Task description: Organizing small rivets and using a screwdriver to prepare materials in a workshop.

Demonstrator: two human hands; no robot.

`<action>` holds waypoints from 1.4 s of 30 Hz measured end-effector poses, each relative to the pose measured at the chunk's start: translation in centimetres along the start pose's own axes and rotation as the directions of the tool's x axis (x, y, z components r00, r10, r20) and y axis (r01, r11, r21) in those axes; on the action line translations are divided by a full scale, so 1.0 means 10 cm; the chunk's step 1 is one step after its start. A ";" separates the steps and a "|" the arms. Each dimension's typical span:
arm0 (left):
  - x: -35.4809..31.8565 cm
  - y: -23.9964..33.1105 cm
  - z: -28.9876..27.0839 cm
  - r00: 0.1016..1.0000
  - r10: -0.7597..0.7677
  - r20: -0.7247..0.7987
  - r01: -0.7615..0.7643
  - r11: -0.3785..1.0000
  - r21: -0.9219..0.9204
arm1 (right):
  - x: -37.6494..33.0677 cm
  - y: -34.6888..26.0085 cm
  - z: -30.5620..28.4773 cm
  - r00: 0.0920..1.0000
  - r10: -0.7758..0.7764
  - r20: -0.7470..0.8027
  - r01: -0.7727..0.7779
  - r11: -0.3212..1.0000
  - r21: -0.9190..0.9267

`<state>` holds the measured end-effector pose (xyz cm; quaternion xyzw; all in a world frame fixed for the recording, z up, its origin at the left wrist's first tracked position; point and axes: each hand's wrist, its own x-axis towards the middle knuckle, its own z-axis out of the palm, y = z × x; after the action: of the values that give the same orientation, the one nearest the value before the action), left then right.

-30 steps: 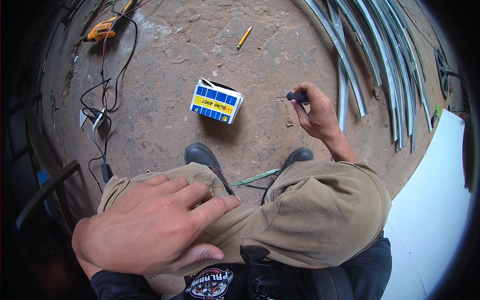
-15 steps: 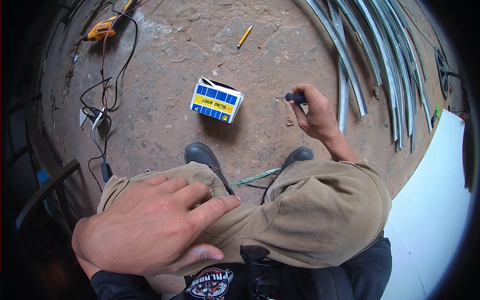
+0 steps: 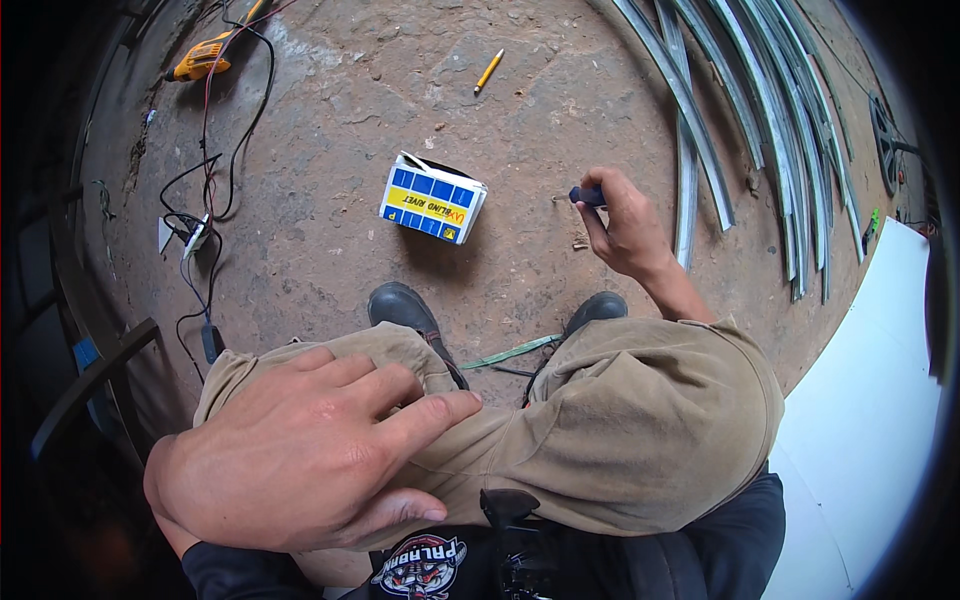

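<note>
Apparently, you're at a handling step: right hand [image 3: 630,228] pinching a dark handle [image 3: 587,196], left hand [image 3: 320,440] loosely spread; moving on likely calls for steady fingertips.

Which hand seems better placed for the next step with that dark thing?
Probably the right hand: it grips the dark thing out over the floor, while the left hand is over the beige trousers, nothing visible in it.

The right hand [image 3: 632,228] grips 1 dark tool [image 3: 588,196], possibly a screwdriver, right of 1 blue-and-white box [image 3: 432,203].
</note>
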<state>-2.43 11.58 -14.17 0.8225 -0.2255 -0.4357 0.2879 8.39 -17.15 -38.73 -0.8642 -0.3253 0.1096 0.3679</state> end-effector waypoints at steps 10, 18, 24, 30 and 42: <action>-0.01 0.00 0.01 1.000 0.007 -0.003 -0.007 1.000 0.010 | 0.01 -0.03 -0.06 1.000 -0.011 -0.018 0.011 1.000 0.009; -0.01 -0.01 0.02 1.000 0.014 -0.009 -0.014 1.000 0.003 | -0.02 0.05 0.04 1.000 0.005 -0.019 -0.004 0.999 0.048; -0.02 0.00 0.01 1.000 0.007 0.003 -0.007 1.000 0.004 | 0.01 -0.02 -0.07 1.000 -0.003 -0.012 0.003 1.000 -0.003; -0.03 0.01 0.01 1.000 0.003 -0.005 -0.003 1.000 0.005 | -0.02 0.02 0.03 0.999 -0.033 -0.007 0.033 0.999 -0.012; -0.04 0.01 0.01 1.000 0.007 0.001 -0.007 1.000 0.002 | 0.01 -0.03 -0.04 0.997 -0.039 -0.067 0.041 0.999 0.027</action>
<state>-2.68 11.69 -13.91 0.8218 -0.2286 -0.4348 0.2886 8.46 -17.18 -38.23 -0.8553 -0.3287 0.0782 0.3927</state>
